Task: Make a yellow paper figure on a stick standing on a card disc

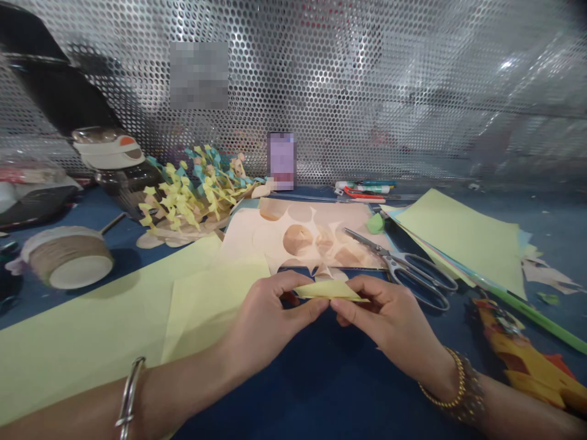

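Note:
Between my two hands, a small folded piece of yellow paper (331, 289) is held level just above the blue table. My left hand (279, 311) pinches its left end with thumb and fingers, a silver bangle on the wrist. The right end is pinched by my right hand (385, 315), which wears gold beads. Scissors (403, 266) with grey handles lie just beyond my right hand, their blades resting over peach paper (247, 229) with round cut-outs. Large yellow sheets (114, 305) lie under and beyond my left forearm.
At the back left stand curled yellow and blue paper strips (183, 195) beside a dark bottle (123, 171). A roll of tape (68, 256) lies at left. A phone (281, 160) leans on the perforated metal wall. Yellow sheets (463, 226), a green stick (541, 318) and pens (367, 188) lie right.

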### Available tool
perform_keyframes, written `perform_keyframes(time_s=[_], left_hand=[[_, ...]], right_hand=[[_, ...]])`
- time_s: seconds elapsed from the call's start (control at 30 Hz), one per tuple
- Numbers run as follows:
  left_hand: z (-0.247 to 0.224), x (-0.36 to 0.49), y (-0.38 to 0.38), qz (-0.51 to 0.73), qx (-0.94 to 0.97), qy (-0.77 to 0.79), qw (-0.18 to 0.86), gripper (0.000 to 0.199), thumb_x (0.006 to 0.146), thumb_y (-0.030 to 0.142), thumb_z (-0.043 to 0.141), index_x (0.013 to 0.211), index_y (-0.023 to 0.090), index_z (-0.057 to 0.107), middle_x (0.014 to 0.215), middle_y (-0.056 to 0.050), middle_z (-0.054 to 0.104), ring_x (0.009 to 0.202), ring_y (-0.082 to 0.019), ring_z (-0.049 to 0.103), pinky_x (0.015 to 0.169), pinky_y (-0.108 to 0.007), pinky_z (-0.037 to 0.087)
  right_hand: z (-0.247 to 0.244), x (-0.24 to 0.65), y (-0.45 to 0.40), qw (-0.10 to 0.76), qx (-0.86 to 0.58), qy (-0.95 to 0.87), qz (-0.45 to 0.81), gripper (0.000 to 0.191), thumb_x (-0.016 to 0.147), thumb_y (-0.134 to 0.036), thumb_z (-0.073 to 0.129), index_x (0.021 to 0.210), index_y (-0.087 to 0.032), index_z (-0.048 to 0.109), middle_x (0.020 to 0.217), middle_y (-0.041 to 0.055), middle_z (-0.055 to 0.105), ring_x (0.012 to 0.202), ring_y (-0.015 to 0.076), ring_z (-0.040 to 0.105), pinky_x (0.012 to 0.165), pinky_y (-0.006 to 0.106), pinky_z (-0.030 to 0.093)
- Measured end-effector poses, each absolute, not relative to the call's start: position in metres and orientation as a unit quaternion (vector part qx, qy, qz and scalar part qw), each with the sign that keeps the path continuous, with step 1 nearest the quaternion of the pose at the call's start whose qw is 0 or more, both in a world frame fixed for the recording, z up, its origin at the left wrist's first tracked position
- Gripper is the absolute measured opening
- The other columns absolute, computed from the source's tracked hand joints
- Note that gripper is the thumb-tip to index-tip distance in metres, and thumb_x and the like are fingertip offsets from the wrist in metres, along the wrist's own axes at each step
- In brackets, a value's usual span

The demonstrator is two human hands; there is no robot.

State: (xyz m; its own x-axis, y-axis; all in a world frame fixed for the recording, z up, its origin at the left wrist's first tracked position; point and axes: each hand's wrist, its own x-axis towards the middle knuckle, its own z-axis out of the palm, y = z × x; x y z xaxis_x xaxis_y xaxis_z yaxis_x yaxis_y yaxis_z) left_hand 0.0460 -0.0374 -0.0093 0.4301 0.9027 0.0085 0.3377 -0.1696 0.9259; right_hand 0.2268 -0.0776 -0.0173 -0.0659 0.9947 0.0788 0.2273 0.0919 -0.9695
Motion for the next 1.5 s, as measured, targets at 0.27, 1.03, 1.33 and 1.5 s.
perform_keyframes(time_s=[0.27,1.03,1.33,1.5], left_hand=[[-0.0089,0.048,-0.0383,0.296,0.69,0.464,0.47,0.018,0.076,0.035,0.064,0.078,0.018,0.068,0.065,0.002,0.06,0.052,-0.009,0.044,0.044,-0.019,0.034],[-0.0025,0.0477,-0.0398,0.284,0.689,0.474,0.469,0.032,0.078,0.042,0.06,0.06,0.016,0.062,0.052,0.004,0.045,0.049,-0.01,0.04,0.044,-0.021,0.029],[-0.0055,0.0458,-0.0393,0.287,0.716,0.45,0.451,0.024,0.076,0.042,0.064,0.076,0.018,0.069,0.064,0.003,0.059,0.058,-0.011,0.044,0.05,-0.021,0.032],[-0.0056,0.0455,-0.0393,0.298,0.693,0.44,0.487,0.022,0.076,0.04,0.064,0.073,0.019,0.07,0.06,0.003,0.059,0.051,-0.009,0.041,0.045,-0.02,0.03]], right_hand=[[-0.0132,0.2235,-0.0788,0.442,-0.524,-0.59,0.427,0.006,0.079,-0.027,0.068,0.077,-0.021,0.068,0.063,-0.0049,0.064,0.057,0.0072,0.062,0.054,0.012,0.049],[-0.0092,0.224,-0.0792,0.406,-0.548,-0.606,0.408,0.029,0.086,-0.04,0.058,0.066,-0.019,0.064,0.059,-0.0005,0.064,0.054,0.0104,0.062,0.052,0.018,0.05],[-0.0097,0.2247,-0.08,0.397,-0.548,-0.609,0.412,0.031,0.086,-0.041,0.057,0.065,-0.019,0.063,0.059,-0.0008,0.063,0.055,0.0097,0.061,0.053,0.018,0.05],[-0.0094,0.2242,-0.0793,0.397,-0.547,-0.614,0.408,0.032,0.086,-0.041,0.057,0.063,-0.019,0.062,0.058,-0.0005,0.062,0.054,0.0103,0.061,0.053,0.019,0.05]])
